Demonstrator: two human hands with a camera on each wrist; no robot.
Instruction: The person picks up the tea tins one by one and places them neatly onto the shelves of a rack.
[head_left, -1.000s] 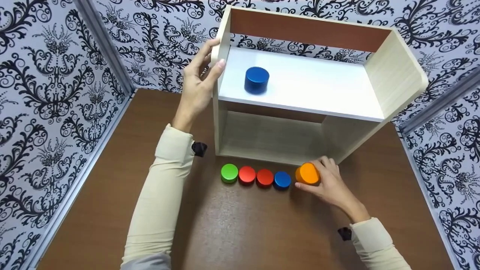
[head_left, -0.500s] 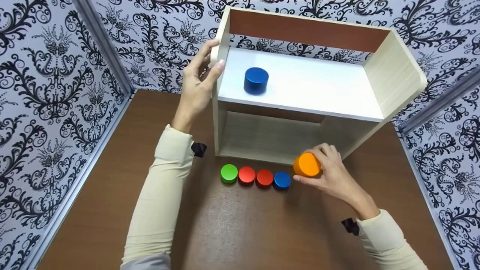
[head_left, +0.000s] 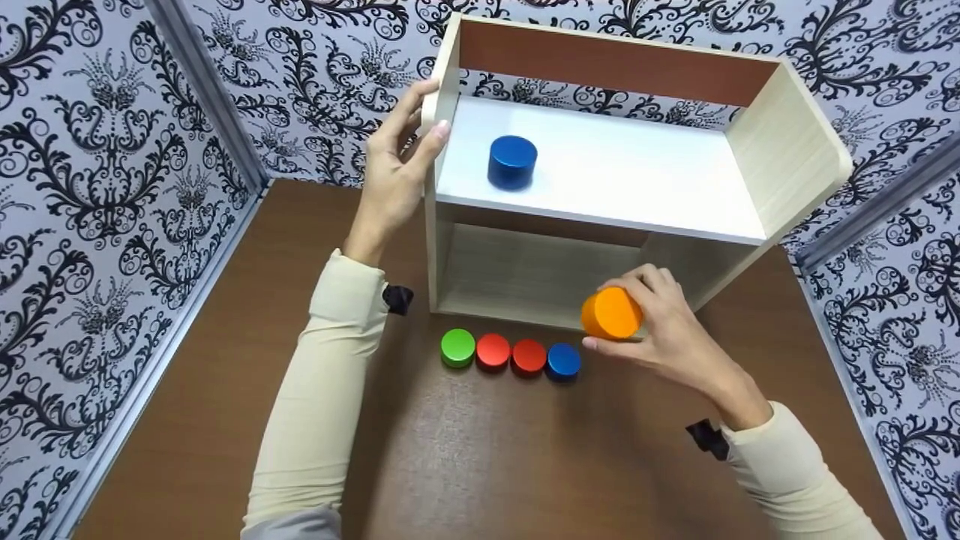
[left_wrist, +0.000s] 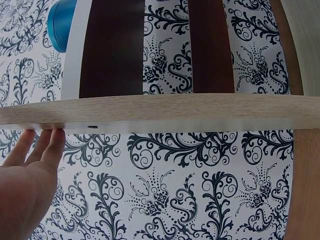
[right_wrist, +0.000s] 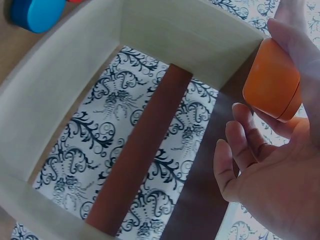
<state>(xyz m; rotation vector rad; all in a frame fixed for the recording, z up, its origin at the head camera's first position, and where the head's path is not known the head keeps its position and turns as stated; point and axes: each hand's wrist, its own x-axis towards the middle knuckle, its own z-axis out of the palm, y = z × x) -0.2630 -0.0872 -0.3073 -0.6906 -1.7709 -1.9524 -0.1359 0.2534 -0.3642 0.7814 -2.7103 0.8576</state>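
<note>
The two-tier pale wood-grain shelf unit [head_left: 795,150] looks matt, its flat white board [head_left: 637,169] smooth with a sheen; on the unit, a blue metallic-looking cylinder [head_left: 513,161] gleams. At the unit's front, the smooth orange cylinder [head_left: 615,313] looks satin, the brown wood-look tabletop [head_left: 480,457] faintly glossy; behind the unit, the black-and-white scroll-patterned wallcovering [head_left: 330,67] looks papery

I find a booth-like enclosure, consistent with a lab set-up; the wider building I cannot determine. Panels [head_left: 112,150] in black-and-white scroll pattern rise beyond the fingers [head_left: 409,103] and to both sides of them, with grey strips [head_left: 211,90] at the corners. Below the fingers, a brown worktop [head_left: 487,457] spans between the side panels.
</note>
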